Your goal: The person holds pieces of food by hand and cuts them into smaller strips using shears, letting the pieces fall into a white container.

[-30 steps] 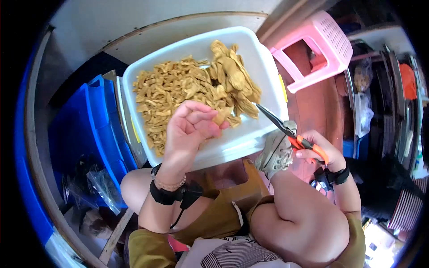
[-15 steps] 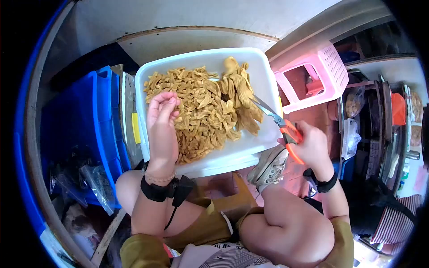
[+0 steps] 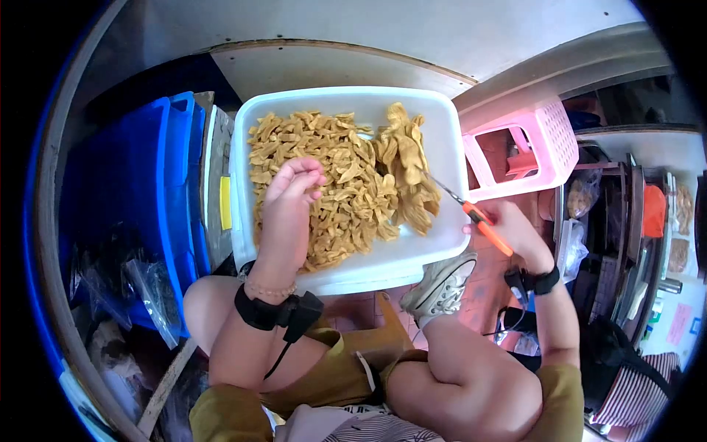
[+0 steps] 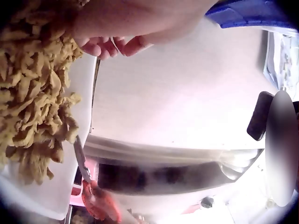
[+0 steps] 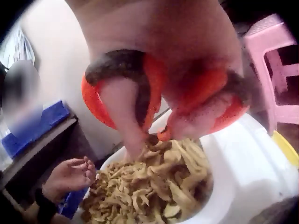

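Evidently gripped a pair of orange-handled scissors (image 3: 475, 214) in the right hand (image 3: 514, 227), at the right side of a white plastic tub (image 3: 442, 121), with the fingers (image 5: 201, 122) hooked through the handle loops. Pointed the tips at the right edge of a clump of large tan pieces (image 3: 407, 169), lying in the right part of the tub; could not tell for sure about contact. Held the left hand (image 3: 289, 197) above the lower left of a broad heap of small tan strips (image 3: 353, 188), filling the left and middle of the tub. Had the left fingers loosely bent and close together, well apart from the scissors. Wore a beaded bracelet (image 3: 269, 293) on the left wrist, next to a black band with a device (image 3: 296, 315). Sat with a pale laced shoe (image 3: 444, 286) just below the tub's near right corner. Had a pink stool (image 3: 561, 140) just beside the tub on the right, and blue bins (image 3: 125, 206) to the left.
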The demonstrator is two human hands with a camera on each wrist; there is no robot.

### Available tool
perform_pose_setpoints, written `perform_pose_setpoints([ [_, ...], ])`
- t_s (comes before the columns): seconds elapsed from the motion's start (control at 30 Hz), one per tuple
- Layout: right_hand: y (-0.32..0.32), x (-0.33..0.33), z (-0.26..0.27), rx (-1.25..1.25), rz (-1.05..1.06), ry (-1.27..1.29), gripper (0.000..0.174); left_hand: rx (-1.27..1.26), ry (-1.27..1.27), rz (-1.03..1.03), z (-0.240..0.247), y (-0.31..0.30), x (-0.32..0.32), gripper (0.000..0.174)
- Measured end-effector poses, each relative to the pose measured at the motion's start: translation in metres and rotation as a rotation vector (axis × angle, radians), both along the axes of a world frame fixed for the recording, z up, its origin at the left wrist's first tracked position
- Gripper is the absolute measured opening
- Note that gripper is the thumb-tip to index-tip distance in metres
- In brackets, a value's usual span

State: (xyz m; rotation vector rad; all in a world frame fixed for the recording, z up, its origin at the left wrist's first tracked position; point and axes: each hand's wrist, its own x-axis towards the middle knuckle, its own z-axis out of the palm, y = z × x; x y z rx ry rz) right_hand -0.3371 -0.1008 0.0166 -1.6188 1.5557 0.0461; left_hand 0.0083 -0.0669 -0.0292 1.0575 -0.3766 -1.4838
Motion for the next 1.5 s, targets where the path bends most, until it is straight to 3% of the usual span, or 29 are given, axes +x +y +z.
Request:
perform_pose_setpoints([
  [0.07, 0.021, 0.008, 0.015, 0.035, -0.172, -0.082, 0.033, 0.001, 0.001, -0.027, -0.003, 0.0, 0.0, 0.014],
  [0.1, 0.031, 0.003, 0.012, 0.058, -0.249, -0.26, 0.03, -0.014, -0.047, -0.109, -0.003, 0.001, -0.002, 0.019],
  [0.17, 0.046, 0.026, 0.042, -0.053, -0.142, -0.179, 0.028, -0.031, -0.097, -0.195, 0.002, 0.001, -0.008, 0.025],
  [0.23, 0.063, 0.03, 0.042, -0.189, -0.021, -0.101, 0.033, -0.069, 0.079, -0.479, 0.012, 0.0, -0.012, 0.036],
  [0.3, 0.069, 0.034, 0.038, -0.308, 0.175, 0.019, 0.044, -0.145, 0.215, -0.52, 0.018, 0.005, -0.016, 0.042],
  [0.33, 0.072, 0.041, 0.034, -0.374, 0.212, 0.0, 0.044, -0.219, 0.359, -0.563, 0.021, 0.008, -0.017, 0.048],
  [0.4, 0.075, 0.048, 0.03, -0.438, 0.254, 0.003, 0.032, -0.207, 0.364, -0.549, 0.032, 0.01, -0.014, 0.049],
  [0.5, 0.074, 0.048, 0.023, -0.568, 0.232, 0.019, 0.026, -0.215, 0.196, -0.492, 0.038, 0.018, -0.012, 0.046],
  [0.53, 0.073, 0.047, 0.021, -0.569, 0.241, 0.019, 0.026, -0.198, 0.072, -0.386, 0.04, 0.021, -0.012, 0.043],
  [0.6, 0.069, 0.042, 0.018, -0.688, 0.086, 0.083, 0.029, -0.182, -0.047, -0.272, 0.042, 0.023, -0.009, 0.041],
  [0.67, 0.07, 0.037, 0.012, -0.696, 0.013, 0.09, 0.033, -0.261, -0.405, -0.21, 0.043, 0.021, -0.003, 0.037],
  [0.7, 0.069, 0.038, 0.011, -0.721, -0.098, -0.031, 0.034, -0.261, -0.404, -0.202, 0.041, 0.018, -0.001, 0.037],
  [0.73, 0.068, 0.042, 0.012, -0.742, -0.209, -0.152, 0.036, -0.223, -0.267, -0.204, 0.036, 0.015, 0.001, 0.04],
  [0.8, 0.065, 0.048, 0.023, -0.723, -0.107, -0.063, 0.046, -0.188, -0.126, -0.198, 0.036, 0.013, 0.0, 0.042],
  [0.87, 0.062, 0.057, 0.02, -0.817, -0.128, -0.282, 0.064, -0.18, 0.258, -0.196, 0.041, 0.014, -0.009, 0.043],
  [0.9, 0.062, 0.059, 0.012, -0.745, -0.134, -0.447, 0.082, -0.179, 0.262, -0.195, 0.04, 0.016, -0.011, 0.043],
  [1.07, 0.066, 0.09, 0.015, -0.41, -0.235, -0.717, 0.079, -0.032, 0.734, -0.316, 0.032, 0.026, -0.022, 0.046],
  [1.2, 0.064, 0.113, 0.008, -0.247, -0.204, -0.805, 0.076, -0.024, 0.795, -0.339, 0.023, 0.033, -0.031, 0.034],
  [1.27, 0.065, 0.121, 0.009, -0.197, -0.239, -0.799, 0.068, -0.125, 0.48, -0.35, 0.017, 0.038, -0.037, 0.032],
  [1.37, 0.063, 0.119, 0.006, -0.096, -0.264, -0.808, 0.065, -0.214, 0.528, -0.423, 0.009, 0.034, -0.039, 0.039],
  [1.43, 0.058, 0.118, 0.013, 0.094, -0.46, -0.889, 0.059, -0.322, 0.652, -0.456, 0.011, 0.026, -0.036, 0.046],
  [1.5, 0.051, 0.113, 0.02, 0.183, -0.525, -0.869, 0.055, -0.365, 0.637, -0.447, 0.022, 0.021, -0.031, 0.047],
])
